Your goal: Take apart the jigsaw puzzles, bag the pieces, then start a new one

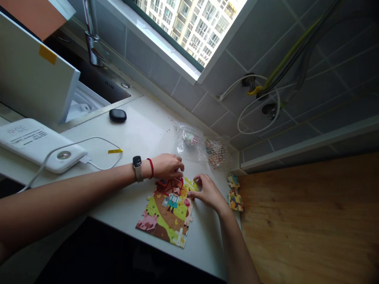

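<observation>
A partly joined, colourful jigsaw puzzle (167, 213) lies on the white counter (139, 130) near its front edge. My left hand (167, 165), with a watch and a red cord at the wrist, rests at the puzzle's far edge with its fingers curled and pinched on a piece there. My right hand (207, 191) presses curled fingers on the puzzle's far right corner, close to the left fingertips. Loose puzzle pieces (235, 195) lie stacked just right of my right hand.
Two clear plastic bags (201, 146) sit behind the hands by the tiled wall. A white power bank (35, 144) with its cable, a black case (117, 115) and a sink lie to the left. A wooden surface (308, 221) adjoins the counter on the right.
</observation>
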Demonstrator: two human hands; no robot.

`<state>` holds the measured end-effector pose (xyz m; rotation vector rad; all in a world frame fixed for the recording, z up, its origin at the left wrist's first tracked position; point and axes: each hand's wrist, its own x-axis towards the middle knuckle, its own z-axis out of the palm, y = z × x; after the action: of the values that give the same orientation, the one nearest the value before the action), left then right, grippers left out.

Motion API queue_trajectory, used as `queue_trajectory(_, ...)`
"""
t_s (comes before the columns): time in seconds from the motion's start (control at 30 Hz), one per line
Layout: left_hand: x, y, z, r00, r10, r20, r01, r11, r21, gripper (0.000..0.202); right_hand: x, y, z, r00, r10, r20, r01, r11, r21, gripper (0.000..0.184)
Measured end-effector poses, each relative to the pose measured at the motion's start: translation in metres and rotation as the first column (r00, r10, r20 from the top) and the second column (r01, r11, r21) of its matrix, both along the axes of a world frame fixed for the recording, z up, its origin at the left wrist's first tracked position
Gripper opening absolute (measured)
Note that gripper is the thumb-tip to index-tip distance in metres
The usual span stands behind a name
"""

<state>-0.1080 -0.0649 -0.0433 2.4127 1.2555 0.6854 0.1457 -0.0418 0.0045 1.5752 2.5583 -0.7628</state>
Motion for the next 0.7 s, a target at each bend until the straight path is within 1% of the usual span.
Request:
queue_trajectory(0.07, -0.002, -0.001, 0.001, 1.0, -0.008, -0.007, 0.008, 1.0, -0.001, 0.022, -0.001, 0.006, -0.003, 0.999, -0.023, -0.038, 0.023, 1.0, -0.005, 0.048)
queue_trajectory(0.13, -0.004, -0.002, 0.002, 0.999, -0.021, -0.026, 0.021, 1.0, 0.005, 0.026, 0.001, 0.01, -0.007, 0.993, -0.045, -0.109, 0.041, 0.998, -0.044, 0.047)
queue_trajectory(0.23, -0.004, -0.002, 0.001, 0.999, -0.032, -0.031, 0.032, 0.999, 0.017, 0.038, 0.004, 0.017, -0.01, 0.967, -0.083, -0.243, 0.04, 0.983, -0.179, 0.041)
queue_trajectory(0.33, -0.002, -0.002, -0.001, 1.0, -0.023, -0.021, 0.023, 1.0, 0.017, 0.046, 0.008, 0.022, -0.014, 0.916, -0.111, -0.385, -0.003, 0.959, -0.283, 0.037)
queue_trajectory(0.43, -0.001, -0.002, -0.002, 0.999, -0.008, -0.041, 0.007, 0.999, -0.032, 0.039, 0.01, 0.024, -0.022, 0.837, -0.174, -0.518, -0.028, 0.933, -0.359, 0.035)
queue_trajectory(0.57, 0.0, -0.003, -0.001, 0.997, 0.004, -0.073, -0.011, 0.995, -0.104, 0.034, 0.009, 0.019, -0.033, 0.699, -0.353, -0.622, 0.039, 0.887, -0.46, 0.038)
queue_trajectory(0.63, -0.001, -0.003, 0.0, 0.998, 0.001, -0.066, -0.008, 0.994, -0.106, 0.032, 0.007, 0.016, -0.036, 0.631, -0.413, -0.657, 0.071, 0.874, -0.481, 0.039)
queue_trajectory(0.7, -0.001, -0.003, 0.001, 0.999, -0.013, -0.044, 0.008, 0.995, -0.098, 0.029, 0.006, 0.012, -0.038, 0.575, -0.448, -0.685, 0.1, 0.869, -0.484, 0.04)
